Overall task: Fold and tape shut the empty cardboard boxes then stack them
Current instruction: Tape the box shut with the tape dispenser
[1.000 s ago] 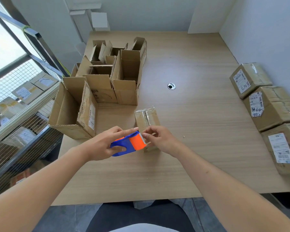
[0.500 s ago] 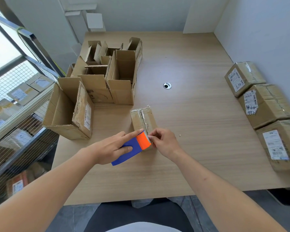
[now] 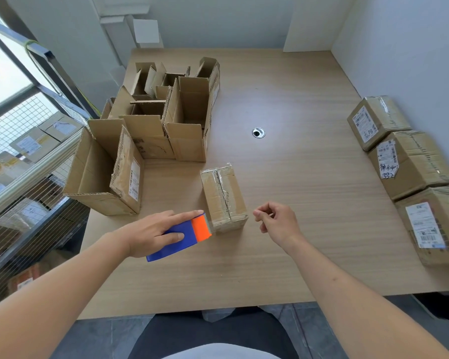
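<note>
A small closed cardboard box (image 3: 222,196) lies on the wooden table (image 3: 296,177), clear tape running along its top seam. My left hand (image 3: 153,233) grips a blue and orange tape dispenser (image 3: 184,235), whose toothed orange end sits at the box's near left corner. My right hand (image 3: 276,222) hovers just right of the box's near end, fingers loosely curled and holding nothing. Several open, untaped boxes (image 3: 151,130) stand clustered at the left of the table.
Three taped boxes with shipping labels (image 3: 410,161) sit in a row along the right wall. A round cable hole (image 3: 258,132) marks the table's middle. A metal railing with wire mesh (image 3: 29,161) runs along the left, more parcels beyond it.
My right hand has let go of the tape end at the dispenser and drawn away to the right. The dispenser has dropped lower, beside the box's near left corner.
</note>
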